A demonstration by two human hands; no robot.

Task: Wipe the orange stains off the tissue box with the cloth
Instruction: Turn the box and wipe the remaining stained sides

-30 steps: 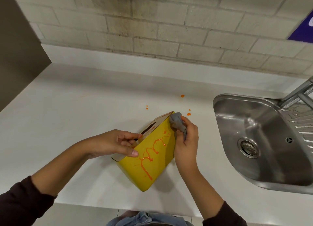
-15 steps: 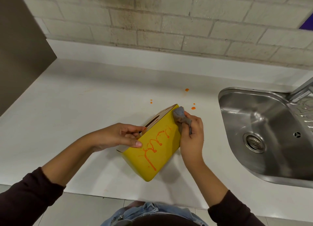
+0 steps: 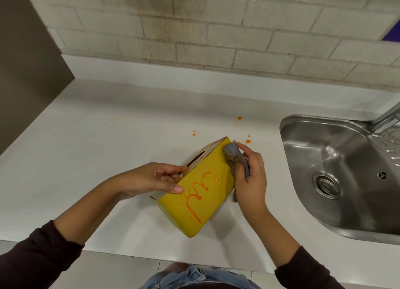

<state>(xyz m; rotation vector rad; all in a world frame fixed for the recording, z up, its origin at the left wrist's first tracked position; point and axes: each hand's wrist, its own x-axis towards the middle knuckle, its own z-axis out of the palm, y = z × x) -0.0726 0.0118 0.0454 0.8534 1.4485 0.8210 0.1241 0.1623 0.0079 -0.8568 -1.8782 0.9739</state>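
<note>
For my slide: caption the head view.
Left hand steadies stained tissue box; right hand presses cloth to its far corner.

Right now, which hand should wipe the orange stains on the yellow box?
Right. The right hand grips the crumpled grey cloth against the yellow cardboard tissue box, close to the orange stains. The left hand holds the box's top edge, steadying it.

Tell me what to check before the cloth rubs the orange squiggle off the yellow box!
1. Left hand grips the box: ok.
2. Right hand holds the cloth: ok.
3. Stained side faces up: ok.
4. Cloth is on the orange stains: not ok, it sits at the box's far edge.
5. Cloth is damp: cannot tell.
</note>
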